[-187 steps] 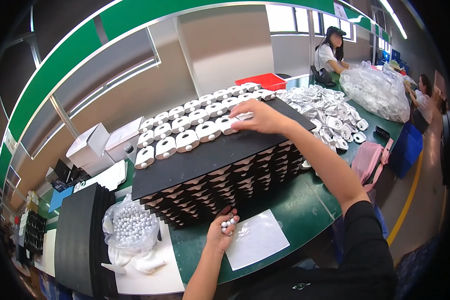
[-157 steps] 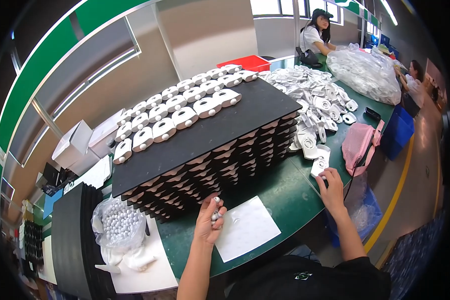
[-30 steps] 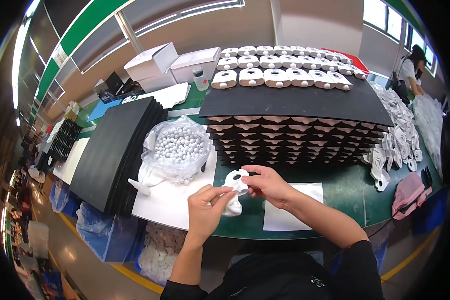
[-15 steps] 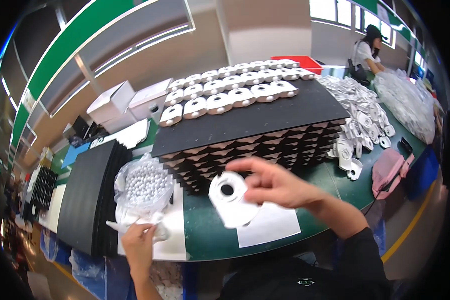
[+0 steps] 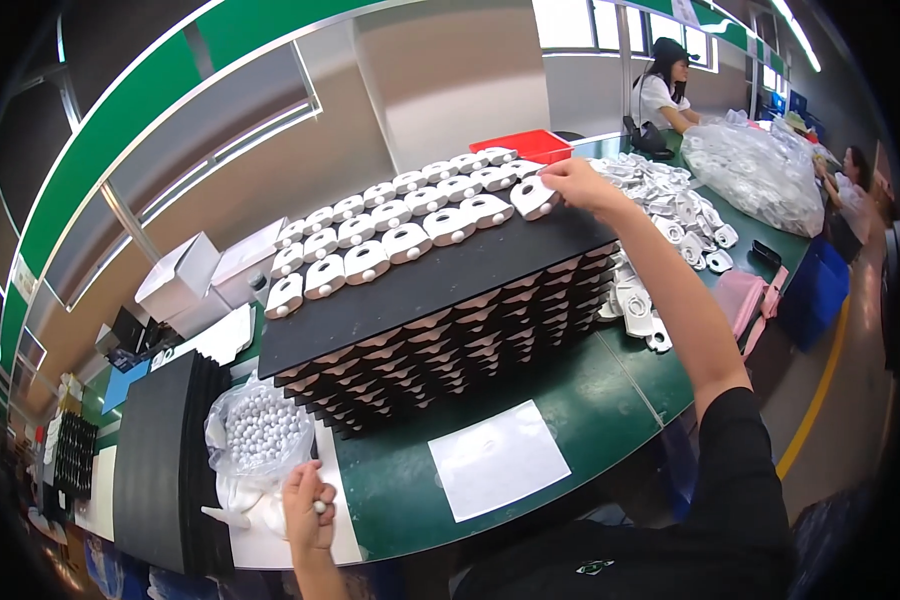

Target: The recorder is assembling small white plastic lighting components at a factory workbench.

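My right hand (image 5: pixel 582 188) reaches to the top of the black tray stack. Its fingers pinch the edge of a white plastic housing (image 5: pixel 535 200) with a round hole, at the right end of the front row. Whether that housing rests on the top tray (image 5: pixel 400 302) cannot be made out. Several rows of similar housings (image 5: pixel 407 243) stand beside it, with small white balls at their front edges. Down at the left, my left hand (image 5: pixel 308 500) is closed with a white ball (image 5: pixel 319 507) in its fingers. Close to it lies a clear bag of white balls (image 5: pixel 262 430).
Black sheets (image 5: pixel 160 460) stand at the left. A white paper (image 5: pixel 500 460) lies on the green table (image 5: pixel 390 520). Loose white parts (image 5: pixel 660 205) are heaped to the right, near a pink pouch (image 5: pixel 738 300) and a large plastic bag (image 5: pixel 755 170). A co-worker (image 5: pixel 665 90) sits beyond.
My right hand has carried the white housing from over the table up to the front row. The left hand has moved off the bag's edge, and a ball now shows in its fingers. The view has shifted.
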Available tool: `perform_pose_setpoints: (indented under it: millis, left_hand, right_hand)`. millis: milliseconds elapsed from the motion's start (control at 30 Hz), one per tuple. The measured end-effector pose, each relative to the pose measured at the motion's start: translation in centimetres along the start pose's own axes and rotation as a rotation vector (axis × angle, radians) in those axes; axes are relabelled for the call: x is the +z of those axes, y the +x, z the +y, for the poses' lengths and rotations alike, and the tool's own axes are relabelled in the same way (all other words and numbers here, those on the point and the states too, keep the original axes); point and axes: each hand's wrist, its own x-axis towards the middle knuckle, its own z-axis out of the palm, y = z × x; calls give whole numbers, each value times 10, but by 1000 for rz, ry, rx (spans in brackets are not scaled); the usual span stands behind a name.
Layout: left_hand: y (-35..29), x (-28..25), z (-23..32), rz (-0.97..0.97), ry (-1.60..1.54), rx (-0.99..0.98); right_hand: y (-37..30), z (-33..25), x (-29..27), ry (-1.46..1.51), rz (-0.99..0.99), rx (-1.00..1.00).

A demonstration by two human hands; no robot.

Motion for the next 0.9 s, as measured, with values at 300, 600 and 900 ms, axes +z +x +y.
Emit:
perform_pose_setpoints:
  millis: [300, 600, 900]
  left_hand:
    - [44, 62, -59, -179, -973, -749]
    - [67, 122, -83, -389, -702, -875]
    - [67, 126, -92, -425, -463, -808]
  right_hand:
    - [-56, 16, -28, 3, 399, -441]
    - [-200, 165, -50, -636, 317, -192]
    - [-275, 119, -7, -879, 195, -125]
